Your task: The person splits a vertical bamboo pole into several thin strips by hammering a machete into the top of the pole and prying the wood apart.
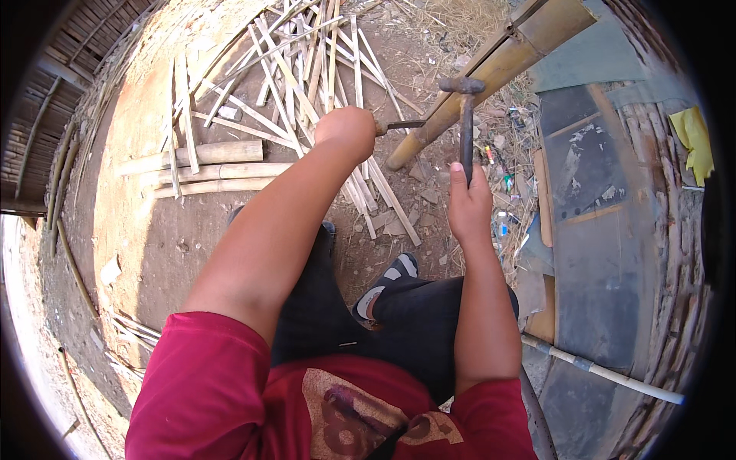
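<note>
My left hand [345, 135] is closed round the handle of a knife [405, 124]. Its dark blade points right and meets the lower part of a thick bamboo pole [491, 77]; how deep it sits in the pole I cannot tell. The pole leans up toward the far right and has a long dark split along its upper part. In my right hand [469, 201] is a hammer [466, 115], gripped by its dark handle with the thumb along it. The hammer's head is up, beside the bamboo and to the right of the blade.
Split bamboo strips [307, 69] lie in a loose heap ahead. Several uncut bamboo poles [207, 170] rest at the left. Dark panels [598, 268] and a white pipe [613, 372] are on the right, near a yellow cloth [692, 146]. Litter and dry straw [452, 19] cover the ground.
</note>
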The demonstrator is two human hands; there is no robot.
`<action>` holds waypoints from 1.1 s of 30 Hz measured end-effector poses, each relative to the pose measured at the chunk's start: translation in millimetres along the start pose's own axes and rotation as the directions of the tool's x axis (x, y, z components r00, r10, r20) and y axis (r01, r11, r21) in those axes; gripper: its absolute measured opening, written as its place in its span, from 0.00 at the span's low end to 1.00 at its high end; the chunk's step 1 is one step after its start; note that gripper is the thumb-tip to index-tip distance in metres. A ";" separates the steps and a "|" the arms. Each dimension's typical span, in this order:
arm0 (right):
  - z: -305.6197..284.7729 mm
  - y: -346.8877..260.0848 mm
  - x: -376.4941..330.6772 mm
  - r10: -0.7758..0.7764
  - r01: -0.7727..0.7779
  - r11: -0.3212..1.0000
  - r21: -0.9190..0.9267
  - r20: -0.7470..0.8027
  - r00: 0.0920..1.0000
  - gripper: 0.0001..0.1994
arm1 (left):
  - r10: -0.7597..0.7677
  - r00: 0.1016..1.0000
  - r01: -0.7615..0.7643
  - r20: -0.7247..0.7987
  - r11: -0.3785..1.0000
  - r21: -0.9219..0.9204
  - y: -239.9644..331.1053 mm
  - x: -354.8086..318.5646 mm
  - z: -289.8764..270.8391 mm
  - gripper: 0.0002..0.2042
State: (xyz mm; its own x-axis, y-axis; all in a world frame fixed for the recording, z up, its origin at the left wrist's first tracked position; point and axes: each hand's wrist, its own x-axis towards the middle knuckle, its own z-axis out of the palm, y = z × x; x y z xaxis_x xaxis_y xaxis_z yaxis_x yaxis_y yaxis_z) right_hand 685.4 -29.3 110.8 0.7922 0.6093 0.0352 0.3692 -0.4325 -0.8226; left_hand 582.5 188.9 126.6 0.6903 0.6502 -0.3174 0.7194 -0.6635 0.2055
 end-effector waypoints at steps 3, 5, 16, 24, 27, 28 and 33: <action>0.3 -1.6 0.8 -0.040 0.049 0.986 0.158 -0.060 0.997 0.19 | 0.000 0.999 -0.001 0.042 0.999 0.032 4.8 2.6 -6.9 0.13; 14.6 16.6 -9.8 -0.078 0.076 0.996 -0.040 -0.052 0.996 0.18 | 0.007 0.999 -0.009 0.046 0.998 0.054 13.0 1.5 -11.2 0.13; 17.4 9.4 -13.2 -0.088 0.083 0.992 -0.098 -0.048 0.995 0.17 | 0.034 0.999 -0.033 -0.019 0.999 0.024 7.1 6.0 3.2 0.10; 1.4 -4.1 4.5 -0.041 0.056 0.977 0.206 -0.077 0.996 0.17 | 0.033 0.999 -0.032 -0.033 0.999 0.035 3.9 3.9 6.2 0.09; 24.6 24.5 -8.5 -0.088 0.085 0.995 -0.044 -0.074 0.993 0.16 | -0.009 0.998 0.009 0.056 1.000 -0.016 11.6 -1.0 -8.0 0.12; 25.7 29.3 -7.9 0.040 -0.017 0.978 -0.207 0.109 0.993 0.16 | 0.009 1.000 -0.008 0.022 1.000 -0.014 10.1 -1.3 -4.8 0.12; 3.0 11.2 6.1 -0.106 0.111 0.988 0.108 -0.051 0.993 0.16 | 0.009 1.000 -0.009 -0.028 1.000 -0.015 2.7 5.5 7.0 0.12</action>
State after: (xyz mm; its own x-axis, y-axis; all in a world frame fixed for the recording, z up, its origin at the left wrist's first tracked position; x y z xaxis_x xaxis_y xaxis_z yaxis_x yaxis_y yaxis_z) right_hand 692.8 -28.4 100.1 0.7725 0.6168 0.1511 0.3999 -0.2876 -0.8703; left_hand 587.7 188.1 119.0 0.6987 0.6544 -0.2890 0.7139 -0.6640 0.2223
